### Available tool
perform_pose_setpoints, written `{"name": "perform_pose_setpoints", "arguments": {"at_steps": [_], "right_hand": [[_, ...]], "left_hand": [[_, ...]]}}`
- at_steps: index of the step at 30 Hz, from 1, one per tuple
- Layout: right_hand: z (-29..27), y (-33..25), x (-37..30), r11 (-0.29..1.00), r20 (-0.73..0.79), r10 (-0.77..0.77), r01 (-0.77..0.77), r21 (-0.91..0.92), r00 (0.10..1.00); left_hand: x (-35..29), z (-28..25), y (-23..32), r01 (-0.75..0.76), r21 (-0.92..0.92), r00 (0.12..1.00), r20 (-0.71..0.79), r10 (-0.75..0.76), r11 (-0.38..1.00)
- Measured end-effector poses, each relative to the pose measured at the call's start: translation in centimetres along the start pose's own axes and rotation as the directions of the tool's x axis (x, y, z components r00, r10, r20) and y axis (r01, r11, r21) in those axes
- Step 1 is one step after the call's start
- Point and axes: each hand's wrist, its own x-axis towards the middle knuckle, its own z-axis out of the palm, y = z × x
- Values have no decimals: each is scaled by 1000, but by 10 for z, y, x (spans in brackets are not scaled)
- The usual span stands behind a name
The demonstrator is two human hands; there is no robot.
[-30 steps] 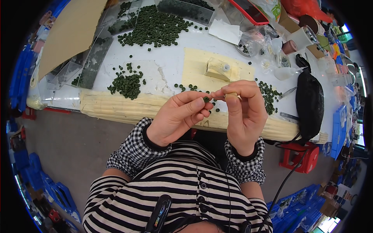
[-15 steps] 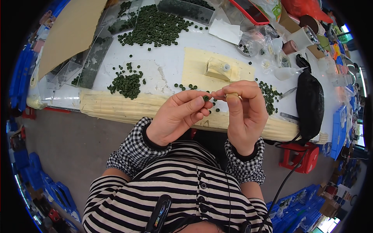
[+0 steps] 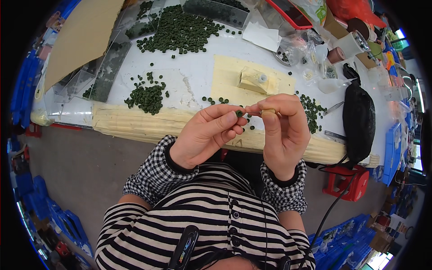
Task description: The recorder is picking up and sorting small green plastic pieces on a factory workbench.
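My left hand is closed in a pinch on a small dark green round piece, held between thumb and forefinger above the table's front edge. Close to its right, my right hand pinches a thin slender tool with a tan end. The tool's narrow tip points left at the green piece; whether they touch cannot be made out. Several more loose green pieces lie on the table just beyond the fingers. Behind them stands a cream block with a small white nozzle, on a cream sheet.
A big heap of green pieces lies far left, a smaller heap nearer, another scatter at right. Clear trays and cardboard stand left. Tweezers and a black pouch lie right, above a red stool.
Both hands stay nearly in place. The right fingertips and the tan end of the tool have shifted very slightly; the left hand keeps its pinch on the green piece.
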Motion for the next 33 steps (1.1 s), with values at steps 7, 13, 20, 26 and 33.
{"name": "perform_pose_setpoints", "arguments": {"at_steps": [7, 13, 20, 26, 33], "right_hand": [[0, -2, 3, 997, -95, -9, 16, 80, 995], [-20, 22, 26, 818, -175, -246, 107, -565, 953], [-21, 40, 33, 600, 0, -216, 133, -789, 976], [-16, 20, 16, 655, 6, -211, 146, -741, 977], [4, -1, -17, 895, 78, -82, 108, -433, 994]], "left_hand": [[0, 2, -1, -92, 112, 995, -25, 95, 989], [0, 8, -1, -449, 699, 833, 101, 544, 557], [0, 12, 3, -495, 766, 768, 164, 620, 410], [0, 9, 3, -489, 806, 740, 181, 647, 333], [1, 13, 1, -485, 830, 732, 213, 647, 276]]}}
